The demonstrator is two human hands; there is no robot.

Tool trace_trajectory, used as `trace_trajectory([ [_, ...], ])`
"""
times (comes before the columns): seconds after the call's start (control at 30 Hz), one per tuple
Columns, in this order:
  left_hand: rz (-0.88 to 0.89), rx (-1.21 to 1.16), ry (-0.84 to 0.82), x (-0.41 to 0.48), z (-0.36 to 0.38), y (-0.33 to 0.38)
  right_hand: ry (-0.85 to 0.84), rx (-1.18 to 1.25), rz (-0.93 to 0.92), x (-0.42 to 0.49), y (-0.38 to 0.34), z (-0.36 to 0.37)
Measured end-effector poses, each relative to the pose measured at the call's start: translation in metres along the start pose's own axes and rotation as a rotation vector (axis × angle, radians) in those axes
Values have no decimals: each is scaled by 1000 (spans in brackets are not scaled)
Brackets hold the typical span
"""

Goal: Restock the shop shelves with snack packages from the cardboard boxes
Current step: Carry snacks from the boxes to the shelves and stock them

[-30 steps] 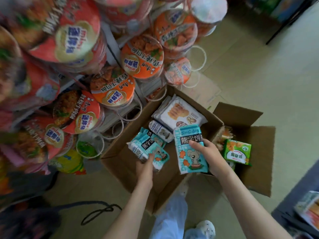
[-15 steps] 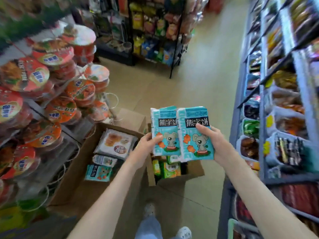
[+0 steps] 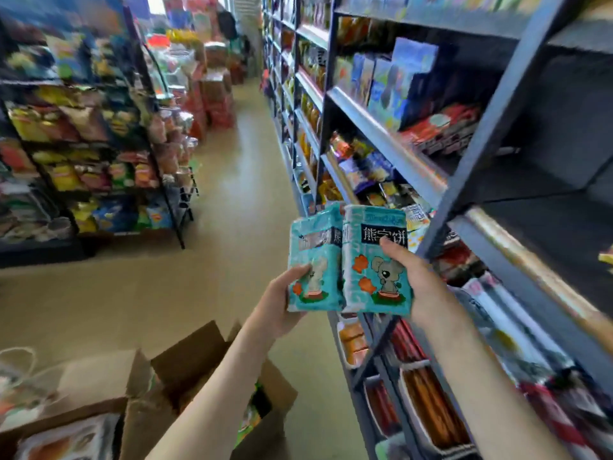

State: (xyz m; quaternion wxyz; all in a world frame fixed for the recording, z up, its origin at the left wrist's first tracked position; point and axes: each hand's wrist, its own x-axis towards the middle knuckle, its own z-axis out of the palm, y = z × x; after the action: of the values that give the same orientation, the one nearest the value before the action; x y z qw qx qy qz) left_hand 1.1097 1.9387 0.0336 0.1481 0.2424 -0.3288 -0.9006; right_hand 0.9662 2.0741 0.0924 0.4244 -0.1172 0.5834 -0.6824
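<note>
Two teal snack packets with a cartoon koala are held side by side in front of me. My left hand (image 3: 282, 303) grips the left packet (image 3: 315, 260) from below. My right hand (image 3: 418, 280) grips the right packet (image 3: 374, 260), thumb across its front. Both packets hover beside the grey metal shelving (image 3: 391, 154) on my right, at the level of its middle shelves. The open cardboard boxes (image 3: 185, 363) stand on the floor at the lower left, with more snack packs inside.
The aisle floor (image 3: 238, 180) runs ahead between the right shelving and a black wire rack of chip bags (image 3: 86, 174) on the left. Stacked red cartons (image 3: 212, 94) stand at the far end. Lower right shelves hold trays of packaged snacks (image 3: 428, 406).
Both hands lifted the two packets out of the box and up toward the right shelving. My view swung from the noodle-cup rack and boxes to the aisle and shelves.
</note>
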Motion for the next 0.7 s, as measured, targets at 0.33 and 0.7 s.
trace_trajectory([
  [0.33, 111, 471, -220, 72, 73, 25, 320, 19, -357, -12, -43, -49],
  [0.7, 193, 720, -486, 113, 160, 44, 735, 6, -709, -49, -78, -51],
])
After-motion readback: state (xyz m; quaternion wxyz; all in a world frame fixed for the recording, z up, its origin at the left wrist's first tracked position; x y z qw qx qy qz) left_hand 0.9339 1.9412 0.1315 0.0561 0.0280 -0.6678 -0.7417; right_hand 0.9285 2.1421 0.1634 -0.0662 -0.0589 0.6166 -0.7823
